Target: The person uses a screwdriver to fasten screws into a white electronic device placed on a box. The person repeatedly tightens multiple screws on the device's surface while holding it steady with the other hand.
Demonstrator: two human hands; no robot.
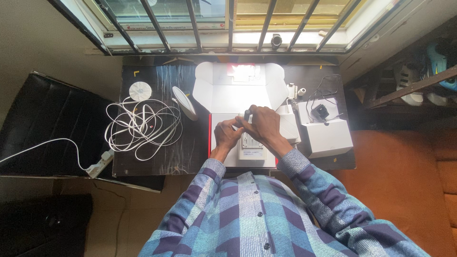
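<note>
I see both hands over open white box [238, 88] on counter [157, 157]. Right hand [264, 124] fingers curled around small dark cylinder [246, 114]; left hand [227, 134] fingers pinching its lower end, above white device [251, 143].

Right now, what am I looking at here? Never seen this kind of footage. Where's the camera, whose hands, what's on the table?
One picture, from a camera worn on a person's head, looking straight down. No machine: the plaid sleeves and bare hands are the wearer's. The left hand and right hand meet over a small white device, gripping a dark grey part together. Beneath lies an open white box on a dark table. Left: a coiled white cable and a white round disc. Right: a white box with a black adapter.
</note>
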